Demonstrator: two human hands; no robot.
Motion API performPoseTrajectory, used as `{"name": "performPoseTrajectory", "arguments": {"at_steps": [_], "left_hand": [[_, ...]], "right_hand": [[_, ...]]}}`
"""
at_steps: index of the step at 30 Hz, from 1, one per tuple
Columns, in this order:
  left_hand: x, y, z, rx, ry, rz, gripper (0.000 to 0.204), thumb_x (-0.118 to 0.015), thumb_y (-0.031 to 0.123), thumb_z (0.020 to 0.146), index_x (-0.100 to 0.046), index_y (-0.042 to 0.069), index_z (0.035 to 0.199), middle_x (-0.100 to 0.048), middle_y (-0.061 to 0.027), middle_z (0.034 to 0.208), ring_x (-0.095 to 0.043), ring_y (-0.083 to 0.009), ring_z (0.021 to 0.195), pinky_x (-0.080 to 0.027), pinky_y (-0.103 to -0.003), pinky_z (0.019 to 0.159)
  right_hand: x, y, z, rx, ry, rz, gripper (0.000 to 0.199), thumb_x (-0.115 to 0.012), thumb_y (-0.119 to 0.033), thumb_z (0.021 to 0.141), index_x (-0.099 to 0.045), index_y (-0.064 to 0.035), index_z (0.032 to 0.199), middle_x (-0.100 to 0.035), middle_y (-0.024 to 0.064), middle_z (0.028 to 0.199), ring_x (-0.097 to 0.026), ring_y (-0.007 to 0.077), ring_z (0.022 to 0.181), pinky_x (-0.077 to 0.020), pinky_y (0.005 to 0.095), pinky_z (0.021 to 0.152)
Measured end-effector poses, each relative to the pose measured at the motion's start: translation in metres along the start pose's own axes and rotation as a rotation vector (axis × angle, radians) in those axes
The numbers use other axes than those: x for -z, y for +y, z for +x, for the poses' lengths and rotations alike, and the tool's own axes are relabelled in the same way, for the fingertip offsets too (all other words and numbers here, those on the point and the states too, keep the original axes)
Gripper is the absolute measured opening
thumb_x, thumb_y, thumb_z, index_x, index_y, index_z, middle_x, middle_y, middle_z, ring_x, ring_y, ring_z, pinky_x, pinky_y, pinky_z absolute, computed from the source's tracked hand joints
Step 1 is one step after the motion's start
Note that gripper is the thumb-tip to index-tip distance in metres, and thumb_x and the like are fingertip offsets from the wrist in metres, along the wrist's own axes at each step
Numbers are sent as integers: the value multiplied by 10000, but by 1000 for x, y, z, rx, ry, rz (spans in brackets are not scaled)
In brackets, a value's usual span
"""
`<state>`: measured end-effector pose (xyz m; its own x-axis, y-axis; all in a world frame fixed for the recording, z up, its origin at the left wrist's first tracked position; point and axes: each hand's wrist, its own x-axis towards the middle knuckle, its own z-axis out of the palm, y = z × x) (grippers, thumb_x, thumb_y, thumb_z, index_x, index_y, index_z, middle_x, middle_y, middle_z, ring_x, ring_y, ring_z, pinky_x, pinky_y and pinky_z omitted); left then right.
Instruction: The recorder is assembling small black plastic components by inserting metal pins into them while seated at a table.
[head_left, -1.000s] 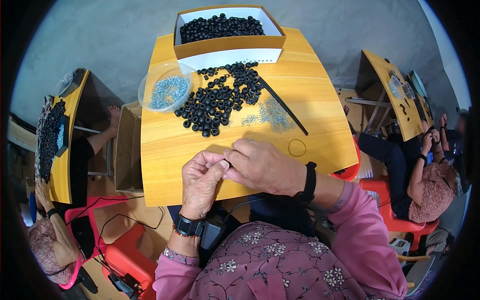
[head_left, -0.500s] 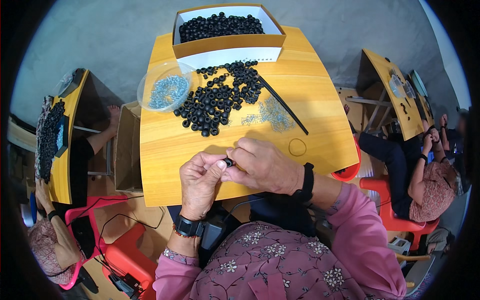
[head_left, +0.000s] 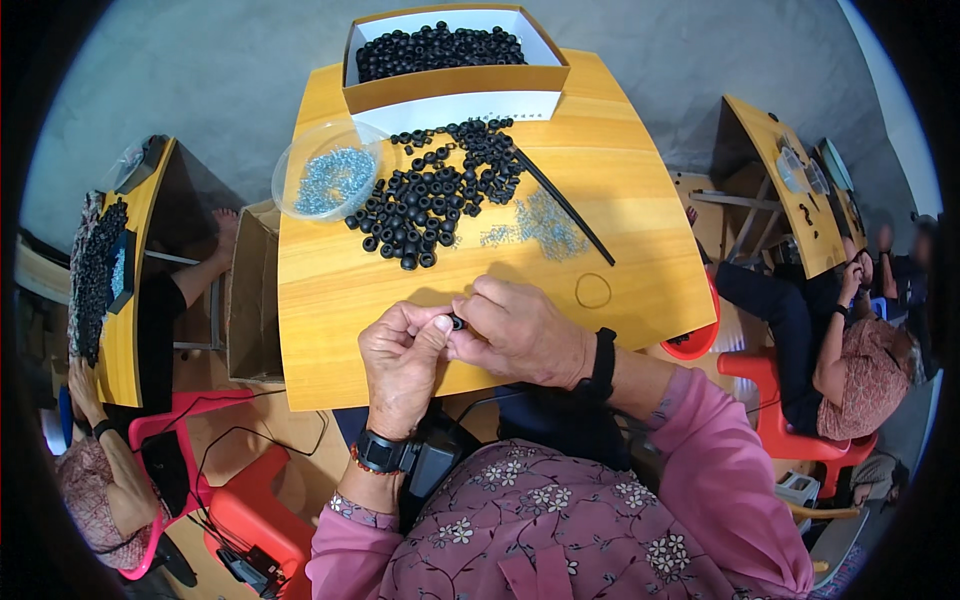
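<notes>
Close to the table's near edge, my left hand [head_left: 400,350] pinches a small black round part [head_left: 457,322] with an open end between thumb and fingers. My right hand [head_left: 525,330] meets it from the other side, its bent fingers closed at the same part. Whether a smaller piece is also between those fingertips is hidden. Beyond my hands lies a loose pile of similar black round parts [head_left: 415,215]. Beside it are a scatter of tiny silvery springs [head_left: 550,228] and a thin black rod [head_left: 565,208]. A rubber band [head_left: 593,291] rests right of my right hand.
A brown-rimmed white box [head_left: 455,100] full of black parts stands at the table's [head_left: 640,200] far edge. Left of the pile, a clear round tub [head_left: 290,195] holds more springs. A cardboard box [head_left: 255,300] is on the floor at left. Other people sit at side tables.
The view has shifted very slightly. Both hands keep nearly the same place and the same hold on the small black part.
</notes>
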<state>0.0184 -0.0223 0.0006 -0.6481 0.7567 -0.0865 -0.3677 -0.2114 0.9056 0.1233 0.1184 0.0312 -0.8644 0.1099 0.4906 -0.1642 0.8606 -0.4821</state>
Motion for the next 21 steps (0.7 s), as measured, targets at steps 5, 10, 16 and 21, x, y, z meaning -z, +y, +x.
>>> {"name": "performPoseTrajectory", "arguments": {"at_steps": [5, 10, 16, 21], "left_hand": [[-1, 0, 0, -34, 26, 82, 30, -640, -8, 948, -668, -19, 949, -696, -39, 840, -614, -63, 699, -518, -212, 633], [-3, 2, -1, -41, 29, 37, 43, -634, 14, 959, -668, -12, 957, -695, -37, 844, -622, -67, 708, -524, -214, 643], [-4, 12, 0, 88, -16, 3, 151, -633, 128, 983, -639, -23, 989, -699, -66, 862, -658, -108, 753, -552, -252, 684], [2, 12, -1, 99, -125, 102, 147, -632, 127, 982, -613, -18, 963, -684, -65, 841, -628, -103, 717, -526, -244, 684]], "right_hand": [[-9, -1, -4, -15, 43, -14, 166, -682, -144, 819, -567, -37, 871, -501, 118, 776, -584, 306, 662, -497, 418, 575], [-7, -1, 0, -122, 54, 91, 176, -691, -164, 798, -568, -38, 807, -535, 111, 747, -597, 308, 658, -499, 416, 568], [11, 3, 4, -51, 2, 24, 179, -689, -169, 797, -564, -41, 792, -542, 108, 738, -598, 309, 652, -502, 414, 569], [12, 4, 10, 56, -60, -11, 241, -749, -189, 767, -613, -18, 868, -541, 100, 736, -587, 282, 636, -494, 389, 565]]}}
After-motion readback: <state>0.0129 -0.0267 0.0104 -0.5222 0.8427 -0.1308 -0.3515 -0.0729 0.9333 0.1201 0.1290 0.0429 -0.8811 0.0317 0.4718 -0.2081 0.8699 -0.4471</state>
